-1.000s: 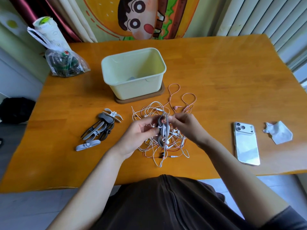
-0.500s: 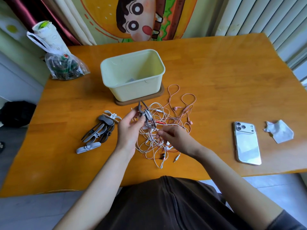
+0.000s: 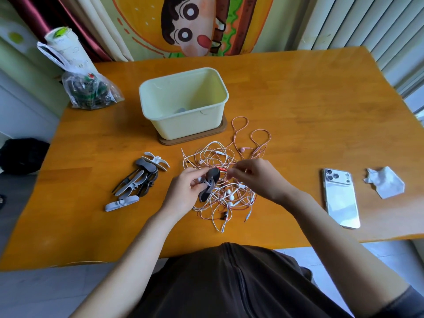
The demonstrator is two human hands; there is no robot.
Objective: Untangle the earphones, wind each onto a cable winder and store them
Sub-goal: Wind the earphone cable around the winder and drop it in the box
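Lowered the left hand (image 3: pixel 183 189) and raised the right hand (image 3: pixel 254 177) to meet it since half a second ago. Grips a dark grey, bone-shaped soft cable winder (image 3: pixel 210 183) in curled left fingers, held above the heap so cord can go round its waist. Pinches, just right of that grip, what looks like a thin red strand (image 3: pixel 222 169) in right fingertips, probably feeding it to the winder. Leaves the tangled white and pink earphones (image 3: pixel 230 198) under and beyond both grips, mostly unsorted. Keeps the pale yellow plastic box (image 3: pixel 188 125) farther beyond for storing, and spare grey and white winders (image 3: pixel 137 182) left of the left grip.
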